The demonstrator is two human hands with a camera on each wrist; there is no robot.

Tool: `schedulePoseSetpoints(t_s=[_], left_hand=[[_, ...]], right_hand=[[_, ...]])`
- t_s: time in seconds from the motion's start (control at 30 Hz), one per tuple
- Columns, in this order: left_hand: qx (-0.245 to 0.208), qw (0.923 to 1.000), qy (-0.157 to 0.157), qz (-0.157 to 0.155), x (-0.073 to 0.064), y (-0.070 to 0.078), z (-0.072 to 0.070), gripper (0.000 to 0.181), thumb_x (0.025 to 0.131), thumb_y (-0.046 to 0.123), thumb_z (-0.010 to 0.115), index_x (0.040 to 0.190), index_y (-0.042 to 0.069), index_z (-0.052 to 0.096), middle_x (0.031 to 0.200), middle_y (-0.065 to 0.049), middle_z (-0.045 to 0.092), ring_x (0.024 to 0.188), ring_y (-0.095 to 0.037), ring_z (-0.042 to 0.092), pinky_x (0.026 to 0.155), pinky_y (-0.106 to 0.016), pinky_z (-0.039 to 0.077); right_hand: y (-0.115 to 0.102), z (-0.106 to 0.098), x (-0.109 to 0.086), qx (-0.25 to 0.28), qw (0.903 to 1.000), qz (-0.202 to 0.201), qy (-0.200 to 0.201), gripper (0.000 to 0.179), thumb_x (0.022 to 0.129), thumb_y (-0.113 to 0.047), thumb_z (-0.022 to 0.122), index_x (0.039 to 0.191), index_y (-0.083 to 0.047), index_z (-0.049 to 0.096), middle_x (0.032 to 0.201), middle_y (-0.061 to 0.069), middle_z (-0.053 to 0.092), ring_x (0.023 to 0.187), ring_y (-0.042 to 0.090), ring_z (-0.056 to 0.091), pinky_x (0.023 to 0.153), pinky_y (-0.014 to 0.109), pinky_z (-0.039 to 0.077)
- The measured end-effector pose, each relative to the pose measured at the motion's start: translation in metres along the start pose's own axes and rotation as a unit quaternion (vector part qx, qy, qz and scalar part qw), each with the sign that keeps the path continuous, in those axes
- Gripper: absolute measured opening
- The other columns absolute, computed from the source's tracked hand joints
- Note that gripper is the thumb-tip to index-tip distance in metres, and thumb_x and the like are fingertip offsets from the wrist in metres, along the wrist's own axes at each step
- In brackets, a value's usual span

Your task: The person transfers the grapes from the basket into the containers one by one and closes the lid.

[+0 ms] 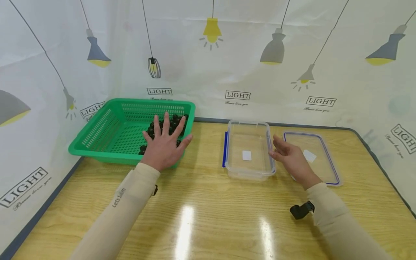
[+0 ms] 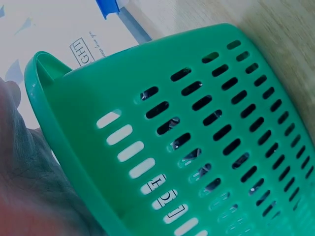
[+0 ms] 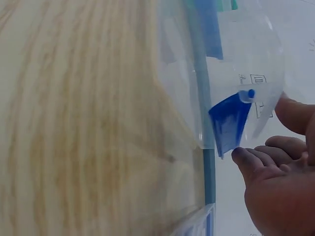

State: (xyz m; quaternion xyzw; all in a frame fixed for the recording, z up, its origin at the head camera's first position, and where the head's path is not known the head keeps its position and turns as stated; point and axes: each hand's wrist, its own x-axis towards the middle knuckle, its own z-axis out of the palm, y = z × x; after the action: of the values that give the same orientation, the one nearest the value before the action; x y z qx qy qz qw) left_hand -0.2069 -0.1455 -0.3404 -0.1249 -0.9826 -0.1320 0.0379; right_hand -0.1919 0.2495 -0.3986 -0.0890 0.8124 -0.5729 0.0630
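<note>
A green plastic basket (image 1: 107,153) with slotted walls stands at the left, holding a cluster of small shiny black round pieces (image 1: 151,130). My left hand (image 1: 164,148), fingers spread, is over those pieces at the basket's right end; its fingers hold nothing that I can see. The left wrist view shows mostly the basket's slotted wall (image 2: 197,128), with dark pieces behind the slots. Beside the right wall of a clear lidless container (image 1: 247,166), my right hand (image 1: 292,159) has loosely bent fingers. In the right wrist view, a fingertip lies at a hanging blue latch (image 3: 230,123).
A clear lid (image 1: 320,169) with a blue seal lies on the wooden table (image 1: 214,216), right of the container. Another blue latch (image 1: 225,150) hangs on the container's left side. A white printed curtain (image 1: 201,76) stands behind the table.
</note>
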Motion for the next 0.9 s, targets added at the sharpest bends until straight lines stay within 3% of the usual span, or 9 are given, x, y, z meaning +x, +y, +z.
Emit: schedulePoseSetpoints(t_s=[0.13,0.27,0.67,0.9], left_hand=[[-0.005,1.0,0.002,0.003,0.0,0.0,0.001,0.072,0.098,0.068,0.021,0.158,0.034,0.005,0.162,-0.015,-0.013,0.142,-0.039,-0.024,0.099,-0.079,-0.003],[-0.012,0.9999,0.001,0.005,-0.001,-0.002,0.001,0.071,0.098,0.067,0.021,0.159,0.033,0.005,0.162,-0.014,-0.013,0.142,-0.039,-0.024,0.099,-0.078,-0.003],[-0.031,0.9993,-0.017,-0.006,0.001,-0.008,-0.001,0.072,0.098,0.068,0.018,0.158,0.033,0.002,0.161,-0.014,-0.016,0.141,-0.038,-0.026,0.1,-0.078,-0.004],[-0.047,0.9963,-0.066,-0.029,0.009,-0.021,-0.014,0.076,0.099,0.065,0.027,0.16,0.023,0.012,0.162,-0.019,-0.008,0.143,-0.042,-0.017,0.101,-0.078,0.003]], right_hand=[[0.004,0.003,-0.001,-0.001,0.9999,0.002,0.015,0.064,0.103,-0.02,0.055,0.155,-0.004,0.022,0.158,0.014,0.022,0.143,0.03,0.025,0.102,0.02,0.037],[0.006,0.004,0.0,-0.016,0.9995,0.006,0.026,0.061,0.103,-0.023,0.055,0.154,-0.007,0.027,0.157,0.012,0.027,0.141,0.029,0.029,0.102,0.019,0.037],[0.011,0.003,0.001,-0.013,0.9994,-0.002,0.032,0.056,0.103,-0.022,0.054,0.153,-0.012,0.03,0.158,0.008,0.024,0.14,0.029,0.031,0.099,0.017,0.039],[0.013,0.004,0.001,-0.013,0.9992,-0.004,0.037,0.056,0.103,-0.023,0.055,0.153,-0.012,0.032,0.158,0.007,0.026,0.139,0.029,0.033,0.097,0.016,0.04]])
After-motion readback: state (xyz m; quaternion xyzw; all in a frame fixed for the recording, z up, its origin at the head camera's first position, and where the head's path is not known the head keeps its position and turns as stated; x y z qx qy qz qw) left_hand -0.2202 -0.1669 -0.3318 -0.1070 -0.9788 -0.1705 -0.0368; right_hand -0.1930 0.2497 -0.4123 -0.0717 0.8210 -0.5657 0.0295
